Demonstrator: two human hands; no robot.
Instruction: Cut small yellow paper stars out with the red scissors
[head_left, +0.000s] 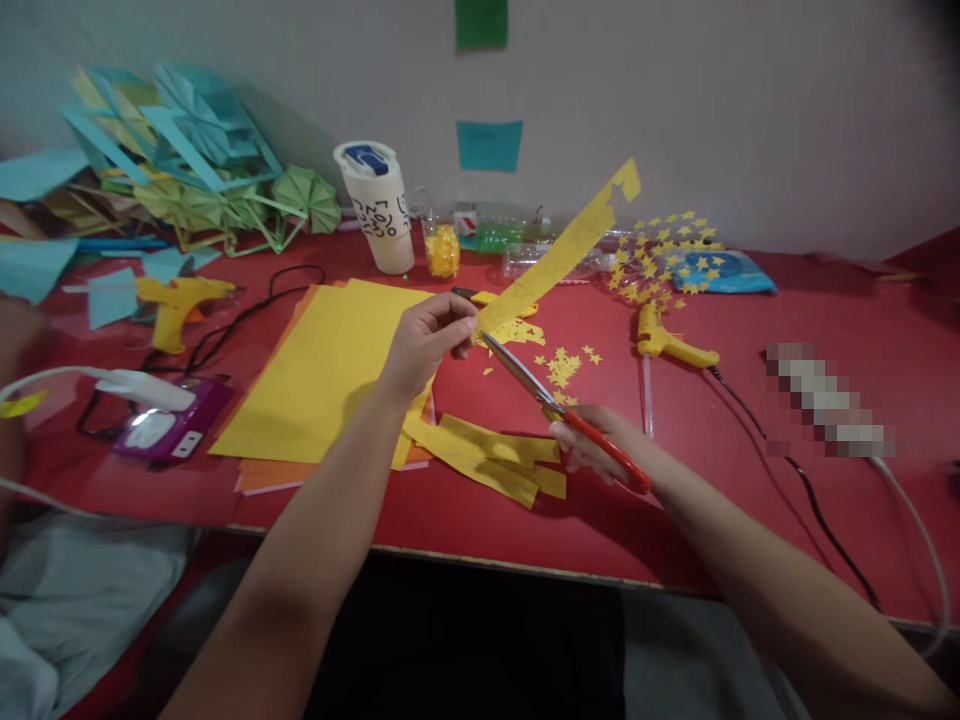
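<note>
My left hand point(435, 340) pinches the lower end of a long yellow paper strip point(559, 255), which slants up to the right and has a notched far end. My right hand point(592, 440) holds red-handled scissors point(600, 445). Their blade tips are close to the strip's lower end, beside my left fingertips. Small yellow paper stars point(562, 370) and yellow scraps point(517, 331) lie on the red table beyond the scissors. Several more yellow strips point(487, 460) lie below my hands, next to a stack of yellow sheets point(322, 370) with orange paper underneath.
A white tumbler point(379, 210), a cup of yellow pieces point(442, 250) and clear bottles point(555, 260) stand or lie along the wall. Yellow glue guns point(176, 305) point(671, 345) lie left and right. A purple power strip point(172, 430) is at left, near another person's arm point(15, 400).
</note>
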